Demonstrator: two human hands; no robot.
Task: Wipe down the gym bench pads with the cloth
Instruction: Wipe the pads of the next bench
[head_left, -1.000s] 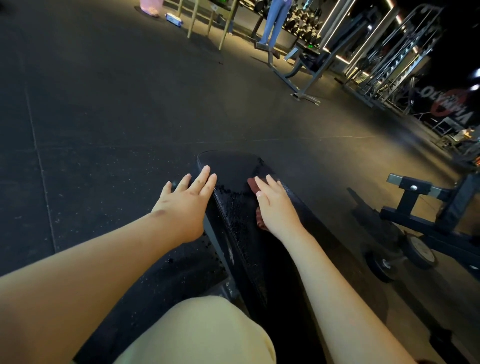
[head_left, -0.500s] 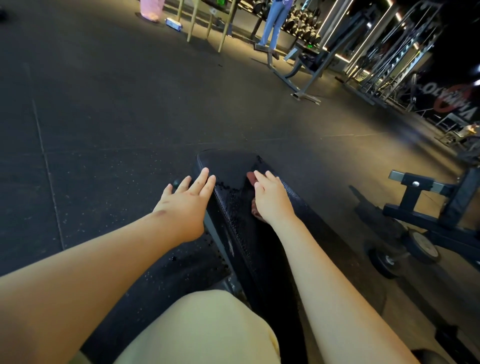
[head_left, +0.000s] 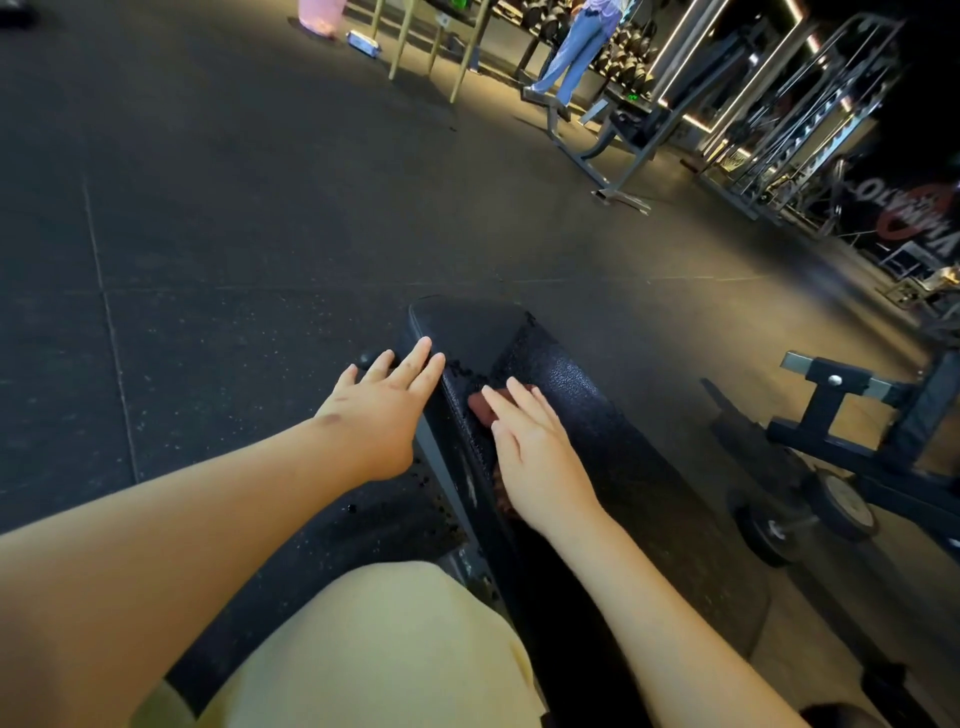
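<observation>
A long black bench pad (head_left: 587, 400) runs away from me across the middle of the head view. Water droplets speckle its left part near the far end. My right hand (head_left: 535, 457) lies flat, fingers straight, pressing a dark reddish cloth (head_left: 480, 410) onto the pad. Only small patches of the cloth show beside and beneath the hand. My left hand (head_left: 384, 410) rests with straight fingers on the pad's left edge, near the far end.
Dark rubber floor (head_left: 234, 234) surrounds the bench. A black wheeled equipment frame (head_left: 852, 441) stands on the right. Farther back a person in jeans (head_left: 576, 52) stands by dumbbell racks, with another bench frame (head_left: 623, 140) and cable machines (head_left: 810, 114) nearby. My knee in yellow fabric (head_left: 374, 654) fills the bottom.
My right hand has slid the cloth a little back toward me along the pad, leaving more of the wet far end uncovered. My left hand has stayed on the edge.
</observation>
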